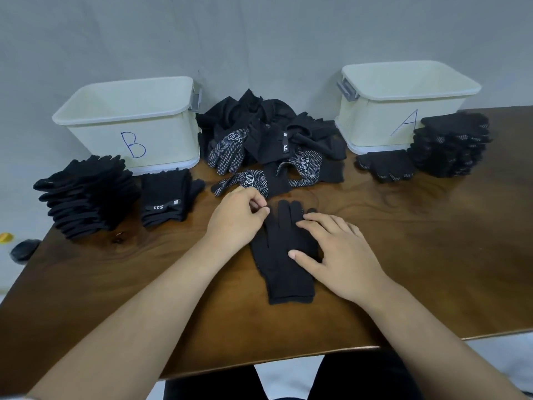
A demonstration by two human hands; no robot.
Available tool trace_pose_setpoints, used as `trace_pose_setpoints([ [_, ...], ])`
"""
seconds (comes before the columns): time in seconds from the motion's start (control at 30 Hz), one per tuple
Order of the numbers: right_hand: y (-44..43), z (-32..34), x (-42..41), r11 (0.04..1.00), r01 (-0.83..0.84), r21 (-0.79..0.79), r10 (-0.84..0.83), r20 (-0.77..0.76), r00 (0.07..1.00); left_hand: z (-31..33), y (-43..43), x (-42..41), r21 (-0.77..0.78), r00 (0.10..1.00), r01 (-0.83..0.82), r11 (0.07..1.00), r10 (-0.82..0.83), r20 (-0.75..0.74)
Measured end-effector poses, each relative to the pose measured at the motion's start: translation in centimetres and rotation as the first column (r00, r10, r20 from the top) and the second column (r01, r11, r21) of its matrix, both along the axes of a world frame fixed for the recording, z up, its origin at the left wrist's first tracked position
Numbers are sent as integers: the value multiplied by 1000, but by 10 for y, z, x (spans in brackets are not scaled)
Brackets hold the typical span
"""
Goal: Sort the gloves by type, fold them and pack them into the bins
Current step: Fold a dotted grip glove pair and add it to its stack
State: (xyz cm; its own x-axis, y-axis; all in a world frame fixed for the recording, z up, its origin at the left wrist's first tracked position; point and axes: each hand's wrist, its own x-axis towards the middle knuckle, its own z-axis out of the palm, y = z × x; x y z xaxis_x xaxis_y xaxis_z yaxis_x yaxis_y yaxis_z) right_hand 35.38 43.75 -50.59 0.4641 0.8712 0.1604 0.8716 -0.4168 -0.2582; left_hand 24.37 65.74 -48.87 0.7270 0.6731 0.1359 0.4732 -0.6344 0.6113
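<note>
A black glove [284,255] lies flat in the middle of the table, fingers pointing away from me. My left hand [238,219] sits at its left edge with fingers curled, pinching the glove's fingertip area. My right hand [340,255] presses flat on the glove's right side with straight fingers. Behind them is a loose pile of black gloves [274,137], some with white dots. Bin B [129,122] stands back left, bin A [403,105] back right; what is inside them I cannot see.
A stack of folded plain gloves [86,194] and a smaller folded stack [165,200] lie before bin B. A tall stack of dotted gloves [450,145] and a lower one [386,166] lie by bin A. The table's front edge [288,356] is near me.
</note>
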Motion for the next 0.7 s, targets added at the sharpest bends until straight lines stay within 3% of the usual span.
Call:
trace_pose_setpoints([
  [0.17, 1, 2, -1, 1000, -4, 8, 4, 1, 1000, 2, 2, 0, 1, 999, 47, 999, -47, 21],
  [0.3, 8, 11, 11, 998, 9, 59, -3, -110, 994, -3, -20, -13, 243, 990, 104, 964, -124, 68],
  [0.4, 24, 13, 26, 999, -44, -14, 42, -156, 987, -13, -39, -27, 342, 966, 251, 906, -254, -36],
  [0.6, 33, 8, 36, 997, -2, 82, 17, -185, 983, -25, -43, -37, 359, 951, 308, 881, -293, -99],
  [0.7, 32, 7, 36, 999, -6, 35, 11, -149, 989, -23, -44, -36, 363, 954, 300, 882, -283, -100],
])
